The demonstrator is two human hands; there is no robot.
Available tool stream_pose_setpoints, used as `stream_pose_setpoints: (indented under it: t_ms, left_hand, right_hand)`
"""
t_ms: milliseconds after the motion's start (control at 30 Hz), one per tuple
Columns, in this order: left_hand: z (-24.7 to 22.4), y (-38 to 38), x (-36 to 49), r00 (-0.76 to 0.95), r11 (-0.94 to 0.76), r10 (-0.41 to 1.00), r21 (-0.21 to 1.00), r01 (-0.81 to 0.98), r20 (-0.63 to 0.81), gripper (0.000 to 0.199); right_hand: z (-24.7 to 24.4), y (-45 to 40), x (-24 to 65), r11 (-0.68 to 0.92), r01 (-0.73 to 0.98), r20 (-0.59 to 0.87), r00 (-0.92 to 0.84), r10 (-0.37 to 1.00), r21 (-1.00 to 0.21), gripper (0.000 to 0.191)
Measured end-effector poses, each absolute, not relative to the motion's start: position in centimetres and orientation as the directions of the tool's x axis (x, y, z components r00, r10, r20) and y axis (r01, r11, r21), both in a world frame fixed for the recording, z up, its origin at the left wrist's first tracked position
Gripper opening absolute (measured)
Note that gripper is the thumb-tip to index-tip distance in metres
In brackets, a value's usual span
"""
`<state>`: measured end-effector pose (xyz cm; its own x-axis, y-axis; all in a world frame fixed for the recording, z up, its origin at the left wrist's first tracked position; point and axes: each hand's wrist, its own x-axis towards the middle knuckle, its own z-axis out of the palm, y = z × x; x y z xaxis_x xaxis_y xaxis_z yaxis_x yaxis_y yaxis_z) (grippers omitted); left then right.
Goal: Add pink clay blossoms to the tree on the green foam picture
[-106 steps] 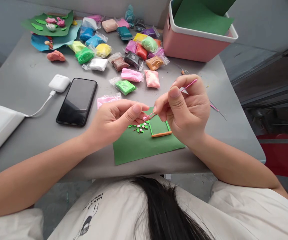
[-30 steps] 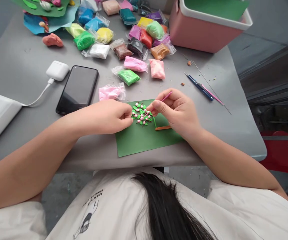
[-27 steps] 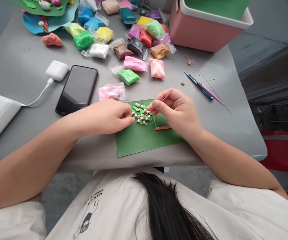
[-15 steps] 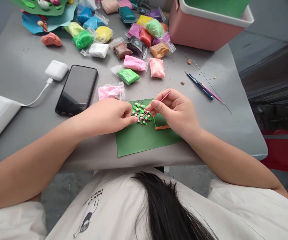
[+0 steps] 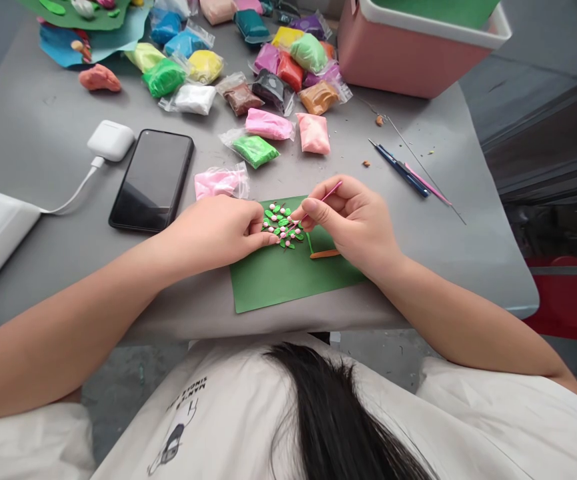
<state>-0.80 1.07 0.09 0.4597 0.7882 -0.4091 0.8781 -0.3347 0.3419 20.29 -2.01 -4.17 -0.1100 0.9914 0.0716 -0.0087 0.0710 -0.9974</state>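
1. Along the near edge, a dark green rectangular paper sheet [image 5: 283, 287] is lying flat on the grey table [image 5: 183, 303].
2. On its right side, an orange-brown, rod-shaped strip [image 5: 324, 254] is showing, a thin bright green strand [image 5: 310, 244] meeting its left end.
3. In from the left, the left hand [image 5: 228, 230] is resting on the sheet, fingers curling together, thumb tip just at the cluster; whether it's pinching anything, I can't tell!
4. Over on the right, the right hand [image 5: 351, 223] is clamping a slender pink stick [image 5: 331, 191] between thumb and fingers, slanting it down leftward.
5. Between both hands, a cluster of green leaves and round pale-pink buds [image 5: 281, 223] is sitting on the sheet's far left part, the stick's lower end reaching over it.
6. Farther left, a black rectangular phone [image 5: 152, 179] is lying face up.
7. Farther right, a dark blue pen-like tool [image 5: 399, 170] is lying diagonally.
8. Farthest right, a pink plastic bin with a white rim [image 5: 393, 60] is standing.
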Motion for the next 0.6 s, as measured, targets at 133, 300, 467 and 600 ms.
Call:
stream_pose_setpoints:
  t_ms: [133, 300, 467, 600]
  left_hand:
    - [0.18, 1.01, -0.72, 0.449, -0.326, 0.791, 0.335, 0.884, -0.416, 0.038]
    - [0.33, 1.01, -0.79, 0.462, -0.329, 0.781, 0.352, 0.876, -0.421, 0.036]
    - [0.13, 1.13, -0.85, 0.464, -0.342, 0.78, 0.335, 0.878, -0.419, 0.035]
    - [-0.01, 1.05, -0.76, 0.46, -0.345, 0.791, 0.327, 0.88, -0.403, 0.034]
  right_hand:
    - [-4.1, -2.06, 20.34, 0.077, 0.003, 0.076, -0.098, 0.992, -0.997, 0.041]
    - [-4.08, -2.14, 20.39, 0.09, 0.0, 0.09, -0.075, 0.993, -0.996, 0.04]
    - [-4.06, -2.15, 20.33, 0.097, -0.027, 0.098, -0.065, 0.993, -0.995, 0.038]
    - [-3.92, -2.19, 20.32, 0.094, -0.016, 0.094, -0.065, 0.993, -0.995, 0.04]
